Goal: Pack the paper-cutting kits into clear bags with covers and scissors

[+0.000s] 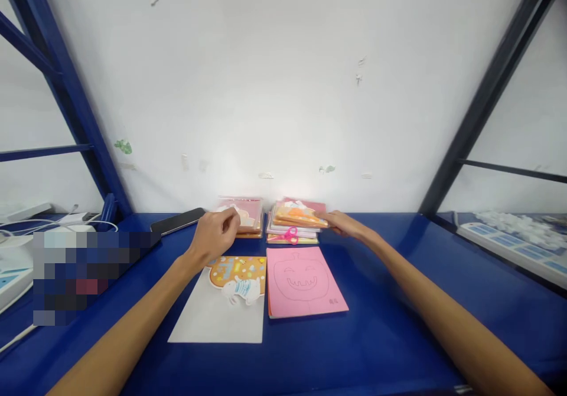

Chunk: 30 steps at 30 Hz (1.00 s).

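Note:
My left hand is curled closed above the orange dotted card, in front of the left stack of packets. Whether it holds anything is hidden. At the right stack, the fingers of my right hand close on the edge of an orange card packet on top. Pink scissors lie at the front of that stack. The orange card, with a white animal cut-out, overlaps a white sheet. Beside it is a pink sheet with a drawn smiling pumpkin, on other coloured sheets.
A dark flat device lies left of the stacks on the blue table. Power strips and white cables line the sides. Metal posts rise at both sides, with a white wall behind.

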Motion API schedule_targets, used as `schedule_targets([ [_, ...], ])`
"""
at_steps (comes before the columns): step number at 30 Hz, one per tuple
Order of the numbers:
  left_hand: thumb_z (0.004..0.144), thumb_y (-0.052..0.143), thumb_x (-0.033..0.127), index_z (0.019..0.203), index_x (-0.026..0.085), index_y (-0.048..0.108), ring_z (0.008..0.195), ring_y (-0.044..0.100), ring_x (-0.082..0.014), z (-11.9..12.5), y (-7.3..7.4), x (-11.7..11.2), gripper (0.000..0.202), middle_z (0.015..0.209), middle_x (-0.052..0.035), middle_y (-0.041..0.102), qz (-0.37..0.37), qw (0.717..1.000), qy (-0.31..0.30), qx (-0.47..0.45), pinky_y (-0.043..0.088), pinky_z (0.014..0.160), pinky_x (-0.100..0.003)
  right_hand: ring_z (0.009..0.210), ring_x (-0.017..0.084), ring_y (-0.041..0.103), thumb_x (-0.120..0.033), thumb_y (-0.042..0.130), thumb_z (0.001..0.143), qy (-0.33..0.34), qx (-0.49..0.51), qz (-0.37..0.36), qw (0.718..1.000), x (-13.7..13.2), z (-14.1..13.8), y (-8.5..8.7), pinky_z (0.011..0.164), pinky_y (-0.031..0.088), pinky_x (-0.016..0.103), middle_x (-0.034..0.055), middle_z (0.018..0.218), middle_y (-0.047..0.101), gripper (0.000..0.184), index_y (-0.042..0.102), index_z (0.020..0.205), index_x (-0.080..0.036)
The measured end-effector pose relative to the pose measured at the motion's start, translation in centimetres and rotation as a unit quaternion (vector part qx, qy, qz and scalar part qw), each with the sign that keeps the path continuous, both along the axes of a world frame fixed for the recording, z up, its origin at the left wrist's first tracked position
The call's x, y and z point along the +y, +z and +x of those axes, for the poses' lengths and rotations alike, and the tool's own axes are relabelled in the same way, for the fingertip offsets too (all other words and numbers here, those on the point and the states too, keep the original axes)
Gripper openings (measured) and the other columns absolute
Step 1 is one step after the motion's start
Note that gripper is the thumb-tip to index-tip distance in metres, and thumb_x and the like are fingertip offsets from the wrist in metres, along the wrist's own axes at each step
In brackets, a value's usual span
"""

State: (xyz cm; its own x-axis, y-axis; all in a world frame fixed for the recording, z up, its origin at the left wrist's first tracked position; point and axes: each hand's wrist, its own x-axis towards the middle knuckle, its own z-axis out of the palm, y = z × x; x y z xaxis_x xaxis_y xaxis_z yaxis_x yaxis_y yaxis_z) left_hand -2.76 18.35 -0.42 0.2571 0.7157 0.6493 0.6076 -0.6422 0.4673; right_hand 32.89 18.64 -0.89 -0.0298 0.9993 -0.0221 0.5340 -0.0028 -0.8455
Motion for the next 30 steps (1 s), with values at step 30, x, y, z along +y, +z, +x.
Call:
schedule_targets([
  [30, 0.088, 0.056, 0.037, 0.061, 0.023, 0.064, 0.086, 0.068, -0.0289, 2.0, -1.0, -2.3, 0.031, 0.062, -0.0057, 0.065, -0.109, 0.967, -0.117, 0.2, 0.041, 0.066, -0.032, 0.088, 0.027, 0.067, -0.048, 0.049, 0.098, 0.189, -0.371, 0.228, 0.88, -5.8, -5.7, -0.9, 0.069, 0.043, 0.034, 0.0087, 0.102, 0.076, 0.036, 0.075, 0.11, -0.025],
])
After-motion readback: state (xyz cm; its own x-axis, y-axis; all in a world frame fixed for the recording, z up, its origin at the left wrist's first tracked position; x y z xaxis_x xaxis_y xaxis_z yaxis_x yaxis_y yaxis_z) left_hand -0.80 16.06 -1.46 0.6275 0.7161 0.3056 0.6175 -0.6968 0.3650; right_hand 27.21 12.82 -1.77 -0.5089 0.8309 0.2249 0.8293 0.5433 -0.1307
